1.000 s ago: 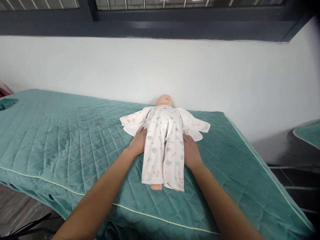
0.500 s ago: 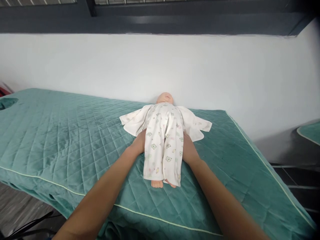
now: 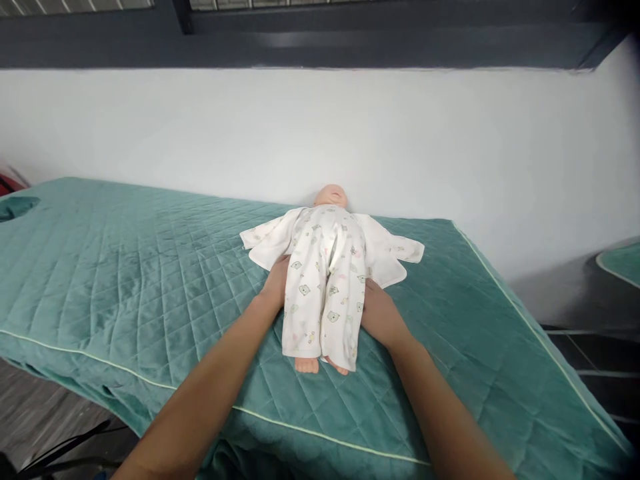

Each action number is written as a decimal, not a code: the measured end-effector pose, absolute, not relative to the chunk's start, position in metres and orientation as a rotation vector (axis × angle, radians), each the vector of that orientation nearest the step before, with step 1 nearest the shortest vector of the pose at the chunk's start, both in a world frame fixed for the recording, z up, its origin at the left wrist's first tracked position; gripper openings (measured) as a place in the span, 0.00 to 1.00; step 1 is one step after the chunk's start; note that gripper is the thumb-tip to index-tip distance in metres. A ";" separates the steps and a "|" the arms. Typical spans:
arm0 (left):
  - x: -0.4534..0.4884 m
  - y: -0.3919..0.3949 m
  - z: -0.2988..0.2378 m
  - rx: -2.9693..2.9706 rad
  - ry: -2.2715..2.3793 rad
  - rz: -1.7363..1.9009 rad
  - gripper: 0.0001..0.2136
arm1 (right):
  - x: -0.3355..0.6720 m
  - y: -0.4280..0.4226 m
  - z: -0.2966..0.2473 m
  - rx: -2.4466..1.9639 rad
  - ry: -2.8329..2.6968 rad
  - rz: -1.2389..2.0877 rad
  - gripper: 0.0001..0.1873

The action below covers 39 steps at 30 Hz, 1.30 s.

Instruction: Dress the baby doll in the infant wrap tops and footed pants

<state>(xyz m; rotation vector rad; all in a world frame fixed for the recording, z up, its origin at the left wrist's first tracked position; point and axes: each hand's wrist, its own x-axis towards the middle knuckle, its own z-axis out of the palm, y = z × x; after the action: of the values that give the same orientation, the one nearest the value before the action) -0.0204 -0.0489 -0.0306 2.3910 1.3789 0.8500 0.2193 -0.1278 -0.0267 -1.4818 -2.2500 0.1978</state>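
Observation:
A baby doll (image 3: pixel 332 195) lies on its back, head toward the wall and feet toward me. It wears white patterned trousers (image 3: pixel 304 313), pulled up high over its front. A white baby shirt (image 3: pixel 383 250) spreads out open under it, sleeves stretched to both sides. My left hand (image 3: pixel 277 283) is at the left side of the trousers, fingers hidden behind the cloth and the doll. My right hand (image 3: pixel 381 312) touches the right trouser leg, its fingers tucked out of sight beneath or behind it. The doll's bare toes (image 3: pixel 307 365) show below the hems.
The doll rests on a bed with a green quilted cover (image 3: pixel 150 280), edged in pale piping. A white wall (image 3: pixel 320 133) rises right behind it, under a dark window frame (image 3: pixel 320 47). A face hole (image 3: pixel 17 208) is at the far left.
The trouser legs and feet have shifted slightly left. My right hand has slid a little down the trouser leg, toward me; my left hand has moved slightly left.

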 end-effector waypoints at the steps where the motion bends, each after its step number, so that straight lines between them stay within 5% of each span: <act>1: -0.022 -0.049 -0.031 2.403 1.388 0.841 0.17 | 0.219 -0.128 -0.026 -1.500 -2.234 0.210 0.18; 28: -0.047 -0.096 -0.030 2.695 1.662 0.566 0.11 | 0.220 -0.132 -0.024 -1.573 -2.207 0.229 0.12; 39: -0.048 -0.096 -0.030 2.682 1.676 0.549 0.09 | 0.221 -0.131 -0.019 -1.801 -2.137 -0.196 0.11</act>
<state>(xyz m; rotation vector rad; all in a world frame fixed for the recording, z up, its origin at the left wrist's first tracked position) -0.0478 -0.0965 -0.0303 2.6823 1.6762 0.5494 0.2213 -0.1314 -0.0193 -1.8014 -2.1370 -0.1959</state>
